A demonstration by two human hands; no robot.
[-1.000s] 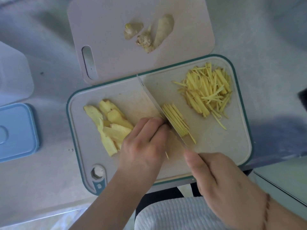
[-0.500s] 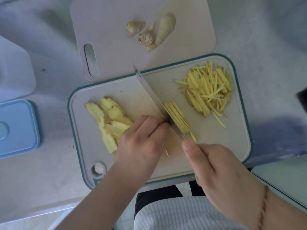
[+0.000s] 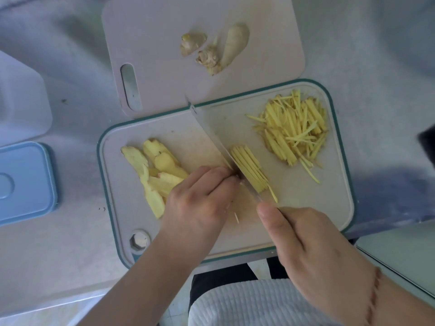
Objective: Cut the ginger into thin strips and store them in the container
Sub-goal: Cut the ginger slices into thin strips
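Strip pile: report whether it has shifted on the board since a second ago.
No. The strip pile lies in the same far right corner of the board as before.

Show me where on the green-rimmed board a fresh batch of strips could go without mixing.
Free: the near-right corner of the green-rimmed board, between the strip pile and the right hand; also the far-left band above the ginger slices. Crowded: the centre, where the knife, fresh-cut strips and left hand meet.
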